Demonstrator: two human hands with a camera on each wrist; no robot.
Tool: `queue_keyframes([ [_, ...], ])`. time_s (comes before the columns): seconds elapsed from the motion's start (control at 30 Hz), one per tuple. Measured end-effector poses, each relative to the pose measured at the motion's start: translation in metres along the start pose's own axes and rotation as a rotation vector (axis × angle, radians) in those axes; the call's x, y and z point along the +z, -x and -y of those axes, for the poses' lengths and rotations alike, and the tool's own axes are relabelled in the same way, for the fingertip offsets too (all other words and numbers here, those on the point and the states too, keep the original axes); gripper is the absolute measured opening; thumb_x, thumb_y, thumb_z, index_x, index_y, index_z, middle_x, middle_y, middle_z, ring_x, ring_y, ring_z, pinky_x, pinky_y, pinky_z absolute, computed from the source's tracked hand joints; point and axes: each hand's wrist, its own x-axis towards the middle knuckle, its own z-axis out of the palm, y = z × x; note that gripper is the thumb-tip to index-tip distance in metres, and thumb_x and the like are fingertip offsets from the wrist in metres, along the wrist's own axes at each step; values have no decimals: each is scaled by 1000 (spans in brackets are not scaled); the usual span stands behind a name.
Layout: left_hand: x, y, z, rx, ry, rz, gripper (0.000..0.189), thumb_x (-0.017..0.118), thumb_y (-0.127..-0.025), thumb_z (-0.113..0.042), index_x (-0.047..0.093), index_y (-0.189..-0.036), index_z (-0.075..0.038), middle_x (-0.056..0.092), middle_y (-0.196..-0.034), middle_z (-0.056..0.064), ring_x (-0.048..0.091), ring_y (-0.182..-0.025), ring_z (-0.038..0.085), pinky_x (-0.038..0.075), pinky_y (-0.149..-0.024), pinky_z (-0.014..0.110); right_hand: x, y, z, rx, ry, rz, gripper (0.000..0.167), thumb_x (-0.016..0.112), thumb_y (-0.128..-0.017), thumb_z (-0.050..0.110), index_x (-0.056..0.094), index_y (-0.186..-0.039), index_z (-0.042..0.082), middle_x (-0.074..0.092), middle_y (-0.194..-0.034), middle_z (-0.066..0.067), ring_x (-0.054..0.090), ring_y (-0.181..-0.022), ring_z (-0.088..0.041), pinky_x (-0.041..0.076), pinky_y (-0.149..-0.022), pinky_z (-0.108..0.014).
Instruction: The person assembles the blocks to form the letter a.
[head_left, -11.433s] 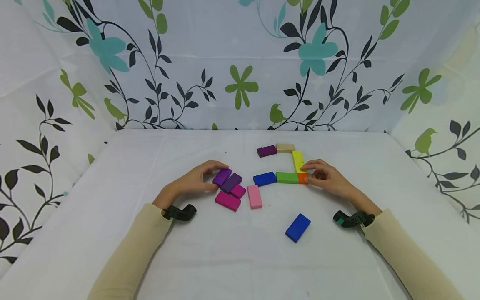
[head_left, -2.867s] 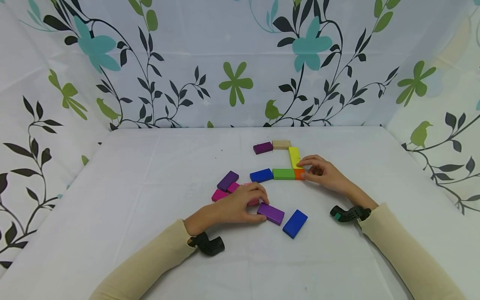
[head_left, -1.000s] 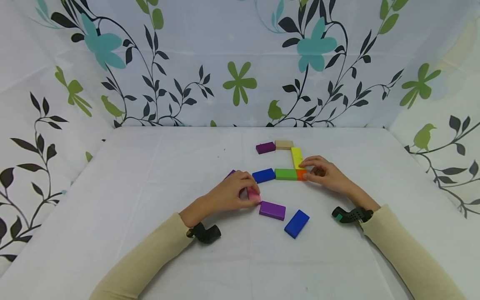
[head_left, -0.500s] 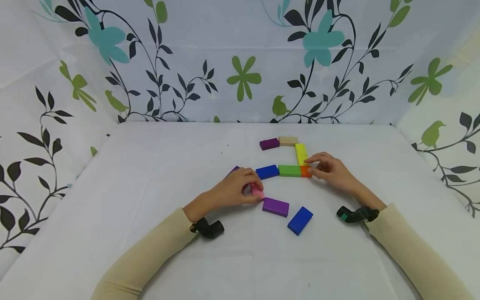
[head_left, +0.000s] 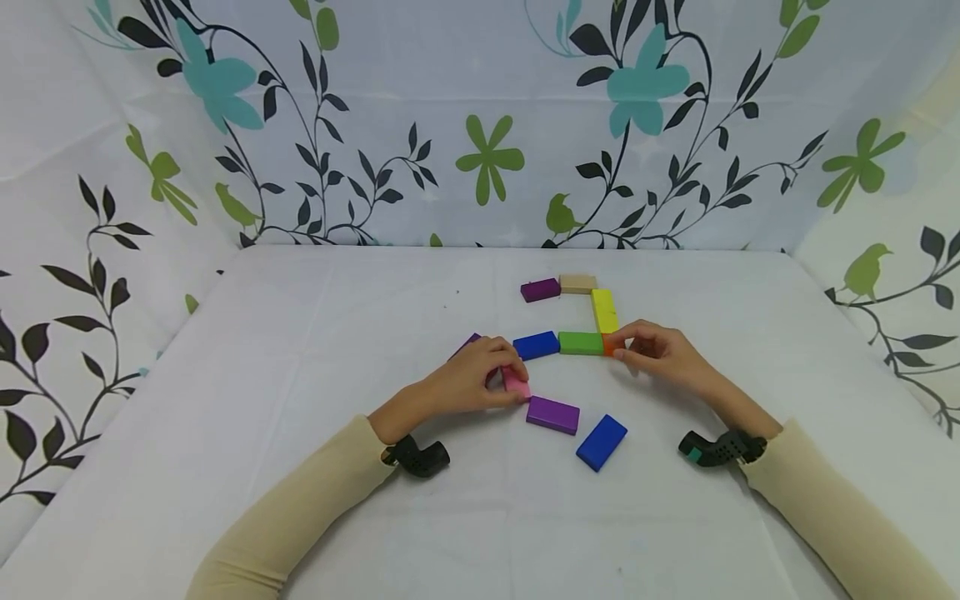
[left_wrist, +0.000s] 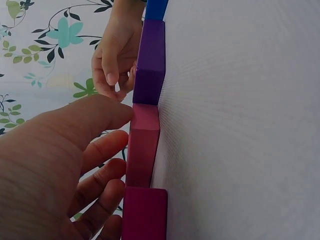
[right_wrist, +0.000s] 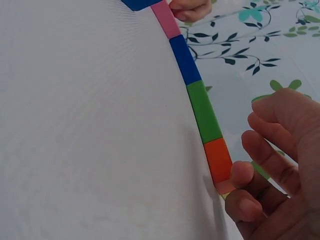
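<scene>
In the head view my left hand (head_left: 472,379) pinches a pink block (head_left: 515,382), thumb at its near edge and fingertips at the far one. From the left wrist the thumb lies at the top of that block, between a purple block (left_wrist: 151,60) and a magenta block (left_wrist: 145,215). Loosely curved, my right hand (head_left: 663,354) is beside an orange block (head_left: 607,348), its index fingertip overlapping it in the head view. In the right wrist view the thumb and fingers are apart from the orange block's face, with nothing held. A green block (head_left: 581,342) adjoins the orange one.
A blue block (head_left: 536,345) continues the row left of the green. Farther back lie a yellow block (head_left: 604,310), a beige block (head_left: 577,284) and a dark purple block (head_left: 541,290). Another blue block (head_left: 602,443) lies nearer. My left hand mostly hides a violet block (head_left: 468,343).
My left hand has brought the purple block from the left group to beside the pink one, released it, and moved to the pink block. My right hand has shifted slightly off the yellow block.
</scene>
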Motion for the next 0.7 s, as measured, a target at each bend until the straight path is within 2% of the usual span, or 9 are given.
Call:
queue_keyframes([
  [0.2,0,-1,0,-10,7,9,21,73,-88,-29,69,-103,-14,61,-110,1,53,-109,18,42,-98,37,1,3,2,-67,-38,24,23,61,-91,-7,64,-114,-5,62,-96,-11,55,-70,-20,48,-59,-22],
  [0.33,0,-1,0,-17,15,12,22,72,-88,-30,69,-103,-15,61,-110,1,52,-110,18,41,-98,38,2,3,2,-133,-75,73,22,60,-90,-10,63,-112,-10,61,-97,-18,56,-75,-18,50,-62,-21],
  [0.5,1,-1,0,-25,17,18,22,73,-88,-29,69,-104,-14,60,-111,1,52,-110,19,41,-99,38,4,3,1,-194,-123,207,24,61,-88,-11,61,-112,-11,63,-103,-21,60,-84,-17,53,-70,-20],
  [0.7,1,0,-2,-24,19,23,22,72,-88,-30,68,-104,-15,60,-111,1,51,-111,18,40,-99,39,9,4,5,-238,-137,387,30,64,-84,-14,63,-113,-5,65,-105,-15,57,-77,-16,51,-64,-22],
])
